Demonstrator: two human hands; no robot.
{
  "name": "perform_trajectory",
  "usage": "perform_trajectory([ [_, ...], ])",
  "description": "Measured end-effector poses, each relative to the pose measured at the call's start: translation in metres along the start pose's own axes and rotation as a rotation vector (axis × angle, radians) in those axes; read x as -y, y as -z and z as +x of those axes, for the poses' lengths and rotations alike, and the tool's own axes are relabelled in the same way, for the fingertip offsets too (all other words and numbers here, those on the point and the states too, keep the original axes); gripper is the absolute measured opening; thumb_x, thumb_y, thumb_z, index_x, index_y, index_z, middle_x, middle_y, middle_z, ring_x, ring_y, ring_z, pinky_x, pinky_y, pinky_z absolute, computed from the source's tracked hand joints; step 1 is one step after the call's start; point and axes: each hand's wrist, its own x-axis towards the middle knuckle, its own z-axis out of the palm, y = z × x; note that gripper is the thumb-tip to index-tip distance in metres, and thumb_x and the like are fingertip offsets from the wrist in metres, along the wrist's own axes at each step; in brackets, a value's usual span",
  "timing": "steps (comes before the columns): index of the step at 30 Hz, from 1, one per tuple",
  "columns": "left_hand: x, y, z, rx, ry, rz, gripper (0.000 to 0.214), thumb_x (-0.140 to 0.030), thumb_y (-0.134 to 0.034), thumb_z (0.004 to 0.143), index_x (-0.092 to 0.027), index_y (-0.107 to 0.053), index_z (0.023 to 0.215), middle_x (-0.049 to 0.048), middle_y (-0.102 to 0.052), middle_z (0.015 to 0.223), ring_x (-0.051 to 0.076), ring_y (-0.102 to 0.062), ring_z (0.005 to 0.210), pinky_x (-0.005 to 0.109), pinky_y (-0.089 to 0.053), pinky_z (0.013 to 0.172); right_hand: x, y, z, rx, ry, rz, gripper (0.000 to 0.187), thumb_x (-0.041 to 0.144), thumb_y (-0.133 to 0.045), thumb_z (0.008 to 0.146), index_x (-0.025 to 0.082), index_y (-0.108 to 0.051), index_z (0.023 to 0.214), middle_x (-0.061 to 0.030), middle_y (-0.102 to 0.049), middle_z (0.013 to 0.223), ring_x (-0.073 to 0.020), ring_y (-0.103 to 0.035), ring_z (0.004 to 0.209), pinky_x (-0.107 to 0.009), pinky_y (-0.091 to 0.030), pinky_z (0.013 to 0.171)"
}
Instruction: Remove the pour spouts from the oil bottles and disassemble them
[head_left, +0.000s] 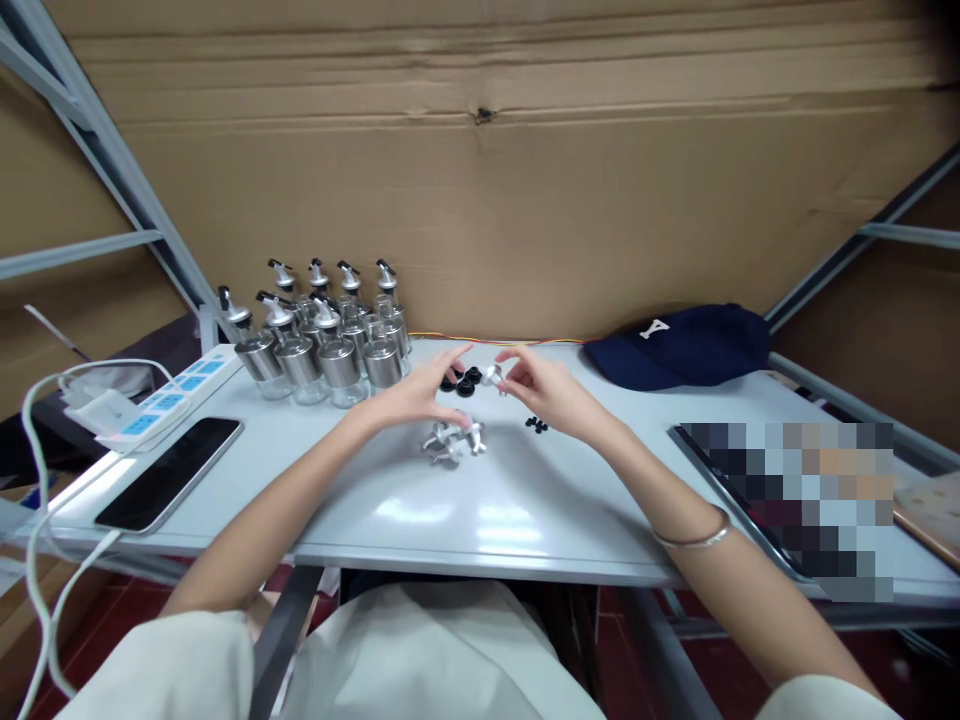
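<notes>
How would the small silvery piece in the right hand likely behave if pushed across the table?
The silvery piece is probably light, being small and held in a pinch by the right hand. Its shiny surface may be slippery. It would likely tumble rather than roll evenly, since the similar-looking pieces on the table have projecting, irregular shapes.

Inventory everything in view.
Bottles: about eight, clear/silver, rear left
Spouts: seven, silver/black, on bottles
Held part: one, silver, right hand
Loose parts: several, silver, centre
Round pieces, tiny pieces: several each, black, centre
Cap: one, navy, rear right
Phone: one, black, left
Power strip: one, white, left
Cables: several, white, left
Blurred item: one, unclear, right
Table: one, white, beneath
Frame bars: several, grey, sides
Cardboard: uncounted, brown, behind
Bracelet: one, silver, right forearm
Left hand, right hand: two, bare, centre
</notes>
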Motion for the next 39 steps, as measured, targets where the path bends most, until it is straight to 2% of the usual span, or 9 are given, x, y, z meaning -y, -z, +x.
perform_trajectory([
  [1,0.001,-0.002,-0.009,0.017,0.010,-0.085,0.112,-0.039,-0.079,0.061,-0.024,-0.008,0.146,0.0172,-0.041,0.132,0.028,-0.044,0.121,0.043,-0.038,0.098,-0.001,-0.004,0.000,0.039,-0.047,-0.043,0.018,0.025,-0.051,0.084,0.019,-0.054,0.101,-0.0013,-0.066,0.070,-0.0131,-0.056,0.058,-0.024,-0.042,0.061],
  [3,0.004,-0.010,-0.022,0.062,0.032,-0.210,0.130,-0.040,-0.084,0.051,-0.028,0.005,0.145,0.0186,-0.029,0.142,0.031,-0.031,0.132,0.047,-0.031,0.105,-0.003,-0.012,-0.002,0.094,-0.115,-0.121,0.013,0.021,-0.048,0.085,0.018,-0.058,0.092,-0.0020,-0.066,0.067,-0.0138,-0.057,0.058,-0.024,-0.041,0.061],
  [5,0.007,-0.021,-0.030,0.110,0.054,-0.301,0.134,-0.040,-0.084,0.050,-0.030,0.011,0.144,0.0189,-0.020,0.146,0.032,-0.021,0.137,0.049,-0.024,0.108,-0.006,-0.020,-0.007,0.120,-0.127,-0.164,0.015,0.018,-0.045,0.085,0.018,-0.060,0.087,-0.0025,-0.066,0.066,-0.0146,-0.059,0.060,-0.024,-0.041,0.062],
  [9,0.008,-0.035,-0.033,0.183,0.060,-0.357,0.135,-0.038,-0.084,0.049,-0.029,0.011,0.144,0.0187,-0.012,0.150,0.033,-0.018,0.139,0.052,-0.019,0.111,-0.011,-0.029,-0.016,0.164,-0.068,-0.168,0.014,0.018,-0.048,0.084,0.019,-0.060,0.091,-0.0028,-0.068,0.072,-0.0150,-0.060,0.063,-0.024,-0.041,0.064],
  [16,0.011,-0.037,-0.032,0.157,0.014,-0.225,0.120,-0.043,-0.083,0.050,-0.028,-0.012,0.146,0.0121,-0.021,0.148,0.031,-0.022,0.138,0.045,-0.020,0.113,-0.010,-0.034,-0.019,0.269,-0.074,-0.058,0.021,0.020,-0.051,0.084,0.017,-0.057,0.103,-0.0046,-0.069,0.078,-0.0149,-0.061,0.067,-0.026,-0.044,0.066],
  [23,0.011,-0.033,-0.030,0.157,-0.001,-0.187,0.096,-0.040,-0.081,0.056,-0.025,-0.034,0.138,0.0111,-0.041,0.135,0.028,-0.039,0.127,0.041,-0.030,0.108,-0.003,-0.036,-0.019,0.317,-0.069,0.046,0.029,0.019,-0.057,0.076,0.014,-0.060,0.104,-0.0070,-0.067,0.091,-0.0135,-0.060,0.067,-0.025,-0.046,0.065],
  [30,0.009,-0.031,-0.030,0.149,0.009,-0.141,0.093,-0.039,-0.082,0.055,-0.023,-0.038,0.135,0.0120,-0.044,0.133,0.028,-0.043,0.123,0.041,-0.032,0.105,-0.003,-0.036,-0.019,0.361,-0.102,0.144,0.026,0.014,-0.056,0.072,0.014,-0.064,0.096,-0.0013,-0.067,0.074,-0.0120,-0.058,0.061,-0.023,-0.044,0.062],
  [35,0.010,-0.032,-0.031,0.146,-0.001,-0.125,0.095,-0.041,-0.082,0.053,-0.023,-0.038,0.135,0.0119,-0.045,0.131,0.028,-0.043,0.122,0.041,-0.034,0.104,-0.003,-0.032,-0.018,0.334,-0.124,0.122,0.027,0.019,-0.057,0.074,0.015,-0.067,0.099,-0.0013,-0.068,0.075,-0.0108,-0.056,0.057,-0.024,-0.044,0.061],
  [39,0.009,-0.031,-0.032,0.134,-0.005,-0.121,0.099,-0.044,-0.082,0.052,-0.024,-0.036,0.137,0.0109,-0.044,0.133,0.028,-0.042,0.124,0.040,-0.032,0.106,-0.002,-0.028,-0.017,0.276,-0.135,0.103,0.031,0.023,-0.057,0.076,0.016,-0.066,0.104,-0.0046,-0.069,0.089,-0.0117,-0.059,0.063,-0.025,-0.047,0.063],
])
